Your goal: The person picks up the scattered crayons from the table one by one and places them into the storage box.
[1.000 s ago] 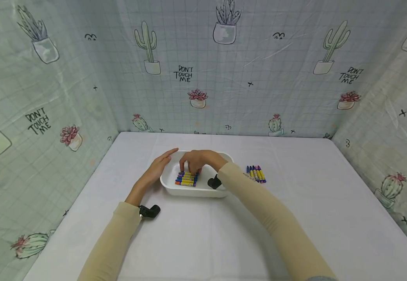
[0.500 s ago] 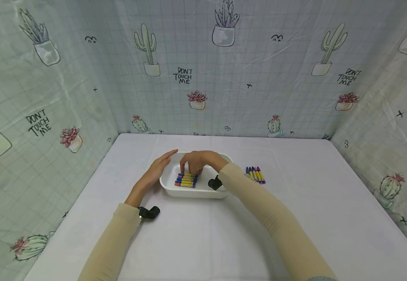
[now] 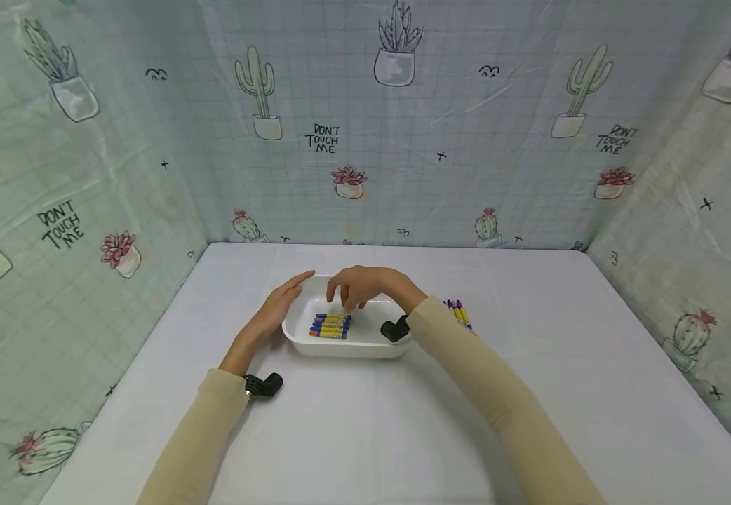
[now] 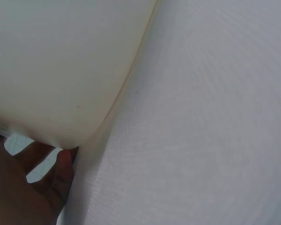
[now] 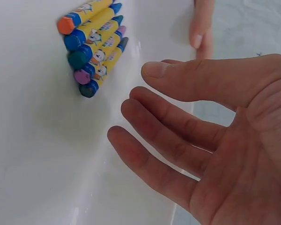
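A white tray stands on the table with a row of several crayons lying side by side in its left half. In the right wrist view the crayons show yellow wrappers and orange, blue, green and purple ends. My right hand hovers over the tray just beyond the row, fingers spread and holding nothing, thumb apart from the fingers. Along the tray's left end, my left hand rests with extended fingers against the wall. The left wrist view shows these fingers at the tray's outer side.
A second group of crayons lies on the white table right of the tray, partly hidden by the right sleeve. Cactus-print cloth encloses the table at the back and sides.
My right hand has lifted off the crayon row and moved slightly away, its fingers letting go of the crayons. The left hand keeps its place at the tray's end.
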Available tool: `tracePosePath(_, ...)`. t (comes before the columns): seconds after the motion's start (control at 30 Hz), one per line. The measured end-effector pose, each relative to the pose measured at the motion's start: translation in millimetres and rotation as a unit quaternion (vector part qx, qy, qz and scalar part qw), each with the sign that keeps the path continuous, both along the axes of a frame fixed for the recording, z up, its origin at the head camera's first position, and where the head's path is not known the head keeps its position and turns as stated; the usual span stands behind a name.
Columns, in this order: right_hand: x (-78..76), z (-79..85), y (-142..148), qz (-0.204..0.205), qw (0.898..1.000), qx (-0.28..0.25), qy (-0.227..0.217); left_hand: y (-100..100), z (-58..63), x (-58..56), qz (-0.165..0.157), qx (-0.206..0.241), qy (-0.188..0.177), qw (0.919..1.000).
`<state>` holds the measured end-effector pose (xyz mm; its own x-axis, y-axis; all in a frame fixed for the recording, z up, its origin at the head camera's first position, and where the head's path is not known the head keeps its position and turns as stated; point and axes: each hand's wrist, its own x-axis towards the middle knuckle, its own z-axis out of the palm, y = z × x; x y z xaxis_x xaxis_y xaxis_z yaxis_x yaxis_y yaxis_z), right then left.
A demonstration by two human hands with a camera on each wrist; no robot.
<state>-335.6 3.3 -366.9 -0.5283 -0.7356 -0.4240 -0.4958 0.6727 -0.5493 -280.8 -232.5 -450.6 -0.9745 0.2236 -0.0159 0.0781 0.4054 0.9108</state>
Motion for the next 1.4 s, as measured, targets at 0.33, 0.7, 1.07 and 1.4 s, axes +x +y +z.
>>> tracePosePath(0.33,2.9,8.2,49,-0.044,0.996,-0.064,0.046,0,0.1,1.1,-0.011,0.018,-0.005,0.9998)
tracePosePath(0.7,11.4,-0.7,112,-0.142,0.972,-0.142,0.124,-4,-1.0,2.2,0.000,0.015,-0.010,0.9998)
tracePosePath(1.07,24.7,-23.7,180,-0.234,0.946,-0.160,0.160,-2,-1.2,-2.4,-0.007,0.020,-0.005,0.9998)
tracePosePath(1.4,28.8,-42.0,222,-0.287,0.947,-0.110,0.094,-1,-0.9,-0.9,-0.011,0.024,-0.005,0.9996)
